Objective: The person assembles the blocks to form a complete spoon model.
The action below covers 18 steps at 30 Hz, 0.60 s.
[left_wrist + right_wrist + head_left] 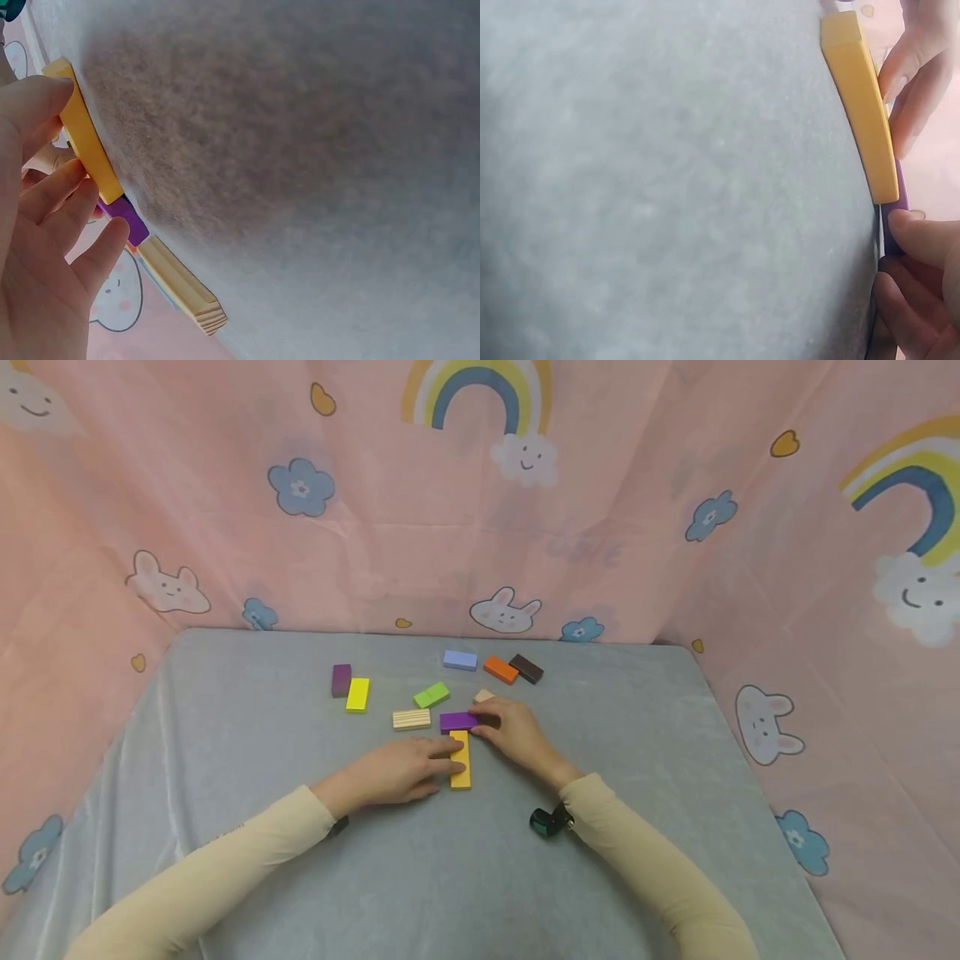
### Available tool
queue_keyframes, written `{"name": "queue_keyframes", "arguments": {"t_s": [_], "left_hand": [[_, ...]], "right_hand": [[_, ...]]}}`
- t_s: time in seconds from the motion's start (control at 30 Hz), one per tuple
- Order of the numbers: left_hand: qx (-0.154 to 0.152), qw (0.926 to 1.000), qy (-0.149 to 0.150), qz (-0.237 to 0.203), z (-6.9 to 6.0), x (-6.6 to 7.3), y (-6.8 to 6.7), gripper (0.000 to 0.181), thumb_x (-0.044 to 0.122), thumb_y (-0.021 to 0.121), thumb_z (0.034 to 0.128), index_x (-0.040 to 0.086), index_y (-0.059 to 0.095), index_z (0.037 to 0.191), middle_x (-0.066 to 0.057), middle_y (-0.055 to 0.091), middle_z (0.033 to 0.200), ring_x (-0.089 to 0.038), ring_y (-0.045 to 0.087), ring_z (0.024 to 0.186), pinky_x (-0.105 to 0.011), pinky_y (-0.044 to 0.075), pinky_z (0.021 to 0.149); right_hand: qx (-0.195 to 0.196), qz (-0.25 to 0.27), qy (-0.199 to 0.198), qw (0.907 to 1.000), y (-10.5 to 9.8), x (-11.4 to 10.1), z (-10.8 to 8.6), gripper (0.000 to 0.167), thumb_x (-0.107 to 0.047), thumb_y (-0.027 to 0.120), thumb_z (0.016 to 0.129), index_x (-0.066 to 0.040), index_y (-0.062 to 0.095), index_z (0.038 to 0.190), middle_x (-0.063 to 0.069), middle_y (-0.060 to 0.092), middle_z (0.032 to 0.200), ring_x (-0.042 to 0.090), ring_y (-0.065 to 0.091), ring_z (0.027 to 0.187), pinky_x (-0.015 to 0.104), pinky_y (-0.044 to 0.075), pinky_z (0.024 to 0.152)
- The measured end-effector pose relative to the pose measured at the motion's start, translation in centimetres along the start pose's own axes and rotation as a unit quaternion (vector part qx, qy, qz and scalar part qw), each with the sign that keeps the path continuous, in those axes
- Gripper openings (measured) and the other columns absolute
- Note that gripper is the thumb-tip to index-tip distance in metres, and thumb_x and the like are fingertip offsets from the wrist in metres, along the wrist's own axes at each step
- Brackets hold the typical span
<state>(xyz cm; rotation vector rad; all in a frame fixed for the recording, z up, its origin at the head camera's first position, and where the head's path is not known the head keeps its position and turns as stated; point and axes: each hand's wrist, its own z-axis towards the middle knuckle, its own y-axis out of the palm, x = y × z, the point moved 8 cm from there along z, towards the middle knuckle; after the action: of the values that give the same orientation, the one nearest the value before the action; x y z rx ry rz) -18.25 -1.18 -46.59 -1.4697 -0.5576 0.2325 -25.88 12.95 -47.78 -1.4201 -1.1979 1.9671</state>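
My left hand [397,768] rests fingertips on an orange-yellow block [461,772], which lies lengthwise toward me. Its thumb stays at the block's left side, seemingly apart from it. My right hand [519,737] pinches the right end of a purple block [456,722], lying crosswise just beyond the orange-yellow one. In the right wrist view, the thumb presses the purple block [895,214] beside the end of the orange-yellow block [861,112]. A striped wooden block [411,719] lies left of the purple block. Behind my right fingers, a light wooden block [483,696] is partly hidden.
A green block [431,695] lies beyond the striped one. Farther left are a dark purple block [341,680] and a yellow block [357,695]. Toward the back lie blue [460,660], orange [501,669] and dark brown [527,668] blocks on the grey cloth [480,877].
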Motion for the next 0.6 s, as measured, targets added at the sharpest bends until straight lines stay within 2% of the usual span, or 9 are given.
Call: {"name": "queue_keyframes", "arguments": {"t_s": [0.23, 0.47, 0.6], "left_hand": [[0.0, 1.0, 0.0, 0.008, -0.09, -0.04, 0.17, 0.048, 0.03, 0.066, 0.0951, 0.023, 0.055, 0.141, -0.004, 0.046, 0.155, -0.022, 0.049, 0.14, -0.041, 0.044, 0.115], [0.012, 0.9996, 0.016, 0.021, -0.16, 0.16, 0.13, 0.048, 0.031, 0.066, 0.0948, 0.022, 0.055, 0.141, -0.004, 0.048, 0.153, -0.022, 0.049, 0.14, -0.041, 0.045, 0.114], [0.011, 0.9997, 0.012, 0.015, -0.13, 0.13, 0.12, 0.048, 0.03, 0.066, 0.0949, 0.021, 0.055, 0.141, -0.003, 0.048, 0.153, -0.021, 0.048, 0.141, -0.041, 0.044, 0.115]], "right_hand": [[0.004, 0.006, -0.012, 0.9999, 0.01, -0.08, -0.09, 0.035, -0.024, 0.075, 0.088, -0.015, 0.071, 0.122, 0.003, 0.071, 0.125, 0.022, 0.063, 0.123, 0.046, 0.048, 0.11], [0.005, 0.002, -0.022, 0.9997, 0.17, -0.03, -0.1, 0.034, -0.023, 0.074, 0.089, -0.014, 0.071, 0.121, 0.003, 0.071, 0.123, 0.021, 0.064, 0.12, 0.045, 0.05, 0.106], [0.011, -0.004, -0.03, 0.9995, 0.12, -0.12, -0.08, 0.033, -0.022, 0.075, 0.088, -0.014, 0.071, 0.12, 0.003, 0.072, 0.121, 0.021, 0.065, 0.117, 0.044, 0.052, 0.104]]}}
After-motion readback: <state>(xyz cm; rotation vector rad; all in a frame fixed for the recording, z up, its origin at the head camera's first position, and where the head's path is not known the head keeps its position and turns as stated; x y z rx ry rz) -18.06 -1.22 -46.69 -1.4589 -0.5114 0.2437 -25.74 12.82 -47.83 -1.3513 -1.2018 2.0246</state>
